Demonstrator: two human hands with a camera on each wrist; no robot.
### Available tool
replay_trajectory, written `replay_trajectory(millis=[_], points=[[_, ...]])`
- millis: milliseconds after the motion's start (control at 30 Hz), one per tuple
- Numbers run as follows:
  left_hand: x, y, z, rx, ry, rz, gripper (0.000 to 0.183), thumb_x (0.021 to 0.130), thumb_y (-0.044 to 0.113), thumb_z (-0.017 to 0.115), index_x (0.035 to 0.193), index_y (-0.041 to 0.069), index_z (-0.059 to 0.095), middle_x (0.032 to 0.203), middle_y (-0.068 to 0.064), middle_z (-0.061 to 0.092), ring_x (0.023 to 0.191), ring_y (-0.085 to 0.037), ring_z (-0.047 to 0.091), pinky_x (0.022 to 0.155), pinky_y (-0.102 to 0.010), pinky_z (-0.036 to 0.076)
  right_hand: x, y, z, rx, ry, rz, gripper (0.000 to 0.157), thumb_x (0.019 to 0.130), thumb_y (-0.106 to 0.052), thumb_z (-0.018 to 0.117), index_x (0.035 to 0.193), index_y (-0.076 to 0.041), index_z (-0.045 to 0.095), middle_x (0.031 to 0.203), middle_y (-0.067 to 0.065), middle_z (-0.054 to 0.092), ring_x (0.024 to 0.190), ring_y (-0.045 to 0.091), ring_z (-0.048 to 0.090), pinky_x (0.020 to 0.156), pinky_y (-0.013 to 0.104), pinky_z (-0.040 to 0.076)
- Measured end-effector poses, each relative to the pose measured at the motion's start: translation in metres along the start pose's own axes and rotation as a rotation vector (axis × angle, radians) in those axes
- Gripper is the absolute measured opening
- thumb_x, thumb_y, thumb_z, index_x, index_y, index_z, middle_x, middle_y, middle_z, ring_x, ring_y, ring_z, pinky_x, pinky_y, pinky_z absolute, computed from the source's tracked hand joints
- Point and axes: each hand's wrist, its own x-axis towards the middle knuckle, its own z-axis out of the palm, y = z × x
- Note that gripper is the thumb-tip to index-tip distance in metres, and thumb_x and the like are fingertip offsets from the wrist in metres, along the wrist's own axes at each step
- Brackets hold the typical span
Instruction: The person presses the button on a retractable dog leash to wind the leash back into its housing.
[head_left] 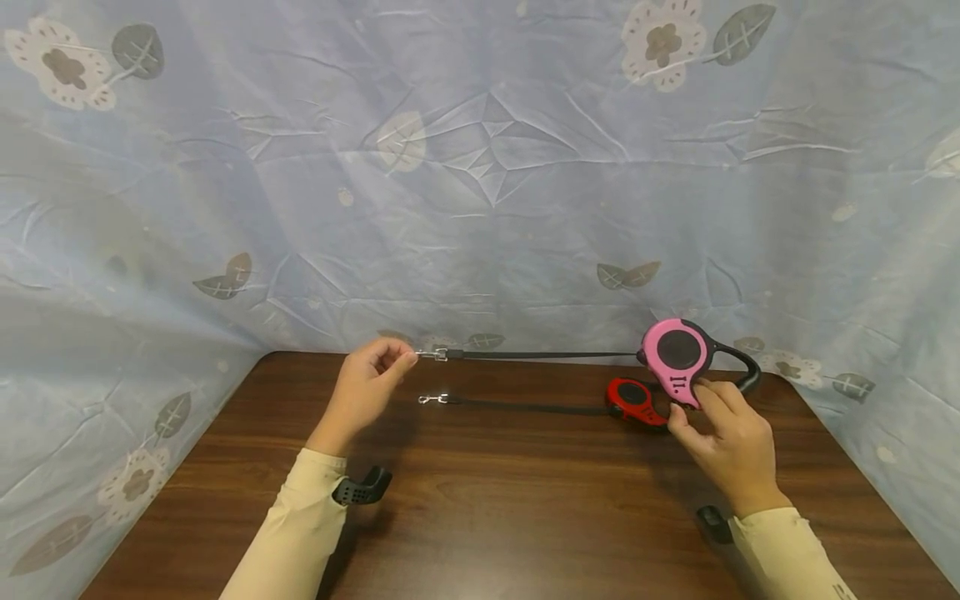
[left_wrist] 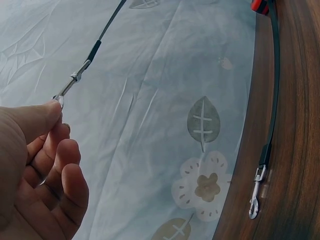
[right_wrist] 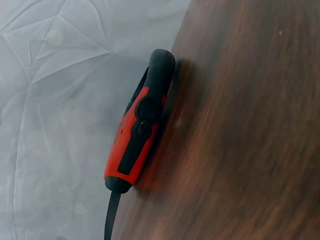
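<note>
My left hand (head_left: 366, 385) pinches the metal snap hook (head_left: 439, 354) of the pink retractable dog leash (head_left: 678, 350) between thumb and forefinger. From that hook the black strap (head_left: 540, 355) runs straight across to the pink casing, held up over the far side of the table. At its lower end, the thumb and fingers of my right hand (head_left: 729, 442) grip the casing. A red retractable leash (head_left: 633, 400) lies on the table just below it, seen from its edge in the right wrist view (right_wrist: 131, 145). Its strap stretches left to a silver snap hook (left_wrist: 256, 192).
The brown wooden table (head_left: 510, 508) ends at a flowered, pale blue cloth (head_left: 480, 233), which hangs behind and along both sides. Dark straps (head_left: 362, 487) sit on the wrists over light sleeves.
</note>
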Motion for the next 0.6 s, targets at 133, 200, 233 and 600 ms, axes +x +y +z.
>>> replay_trajectory(millis=[133,200,233,600], points=[[-0.0002,0.0005,-0.0001,0.001,0.007,0.001,0.017,0.101,0.024,0.070,0.097,0.008,0.071,0.077,-0.011,0.064,0.066,-0.018,0.057,0.060,-0.027,0.047,-0.0010,-0.0008,-0.0028,0.007,-0.127,0.052,0.056,0.107,-0.049,0.050,0.099,0.004,0.067,0.098,0.018,0.064,0.081,0.028,0.062,0.069,0.034,0.046],[-0.0008,0.0006,0.0001,0.007,0.010,-0.001,0.017,0.101,0.025,0.070,0.097,0.008,0.071,0.076,-0.007,0.063,0.066,-0.017,0.057,0.060,-0.027,0.047,-0.0021,-0.0014,-0.0042,0.018,-0.208,0.084,0.061,0.109,-0.052,0.044,0.108,0.006,0.063,0.105,0.020,0.060,0.088,0.029,0.060,0.073,0.039,0.047],[-0.0011,0.0004,0.0004,0.009,0.011,-0.003,0.017,0.101,0.025,0.070,0.097,0.009,0.071,0.076,-0.006,0.063,0.066,-0.017,0.057,0.060,-0.027,0.047,-0.0026,-0.0016,-0.0046,0.025,-0.245,0.098,0.061,0.109,-0.052,0.041,0.112,0.006,0.060,0.108,0.021,0.058,0.092,0.031,0.059,0.075,0.040,0.047],[0.0006,0.0003,-0.0009,0.013,0.023,-0.001,0.020,0.101,0.027,0.069,0.097,0.008,0.071,0.077,-0.012,0.064,0.066,-0.018,0.058,0.060,-0.026,0.047,-0.0022,-0.0007,-0.0014,-0.004,-0.195,0.036,0.055,0.110,-0.044,0.043,0.108,0.009,0.060,0.101,0.021,0.057,0.083,0.029,0.056,0.064,0.043,0.047]])
